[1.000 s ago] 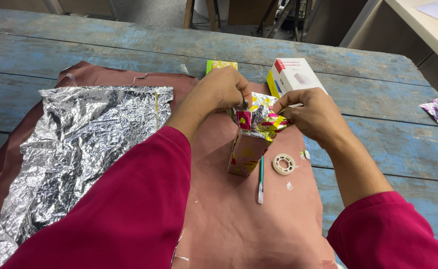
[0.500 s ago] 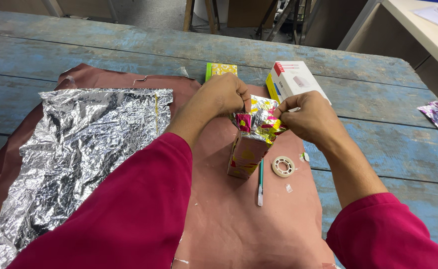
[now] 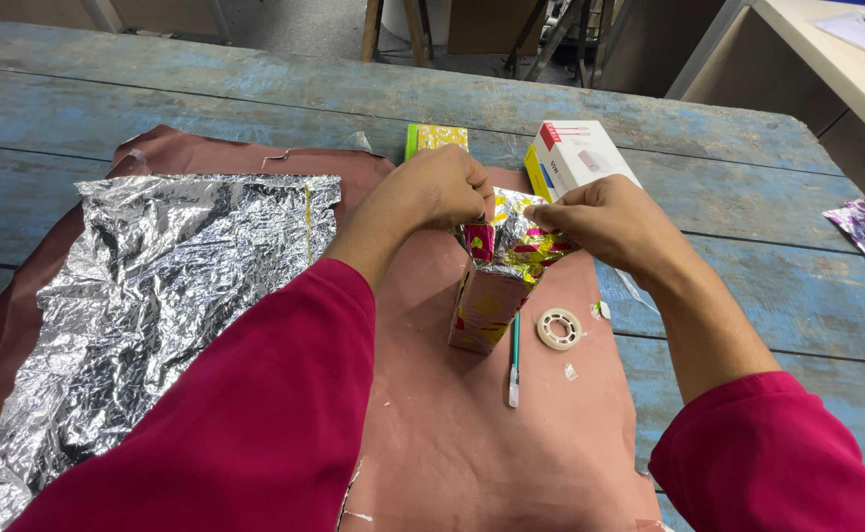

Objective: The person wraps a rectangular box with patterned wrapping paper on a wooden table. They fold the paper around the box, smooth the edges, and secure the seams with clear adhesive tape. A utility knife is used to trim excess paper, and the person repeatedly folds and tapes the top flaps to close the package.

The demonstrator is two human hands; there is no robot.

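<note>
**Gift wrap nearly closed at the top**

Worn blue plank table (image 3: pixel 747 227), with chair legs and floor beyond at 12 o'clock. Spread over it, a brown sheet (image 3: pixel 472 453), filling the middle and running off toward 6 o'clock. At 9 o'clock, lying on that sheet, a large crumpled piece of silver foil (image 3: pixel 157 296). At 1 o'clock, a white and yellow carton (image 3: pixel 580 158); just left of it, a small green and yellow packet (image 3: pixel 437 138).

At the centre, standing upright on the brown sheet, a small box wrapped in shiny patterned paper (image 3: pixel 486 300). Sides already covered; top flaps gathered but not yet flat, so by the look of it well along, with folding down and fixing of the top end left. Left hand (image 3: pixel 432 192) pinching the paper's top edge from 10 o'clock; right hand (image 3: pixel 600 222) pinching the opposite flap from 2 o'clock, fingertips close together above the box.

Just right of the box, a roll of clear tape (image 3: pixel 559 328). Between the two, a slim teal pen-like tool (image 3: pixel 514 360), lying untouched.
</note>
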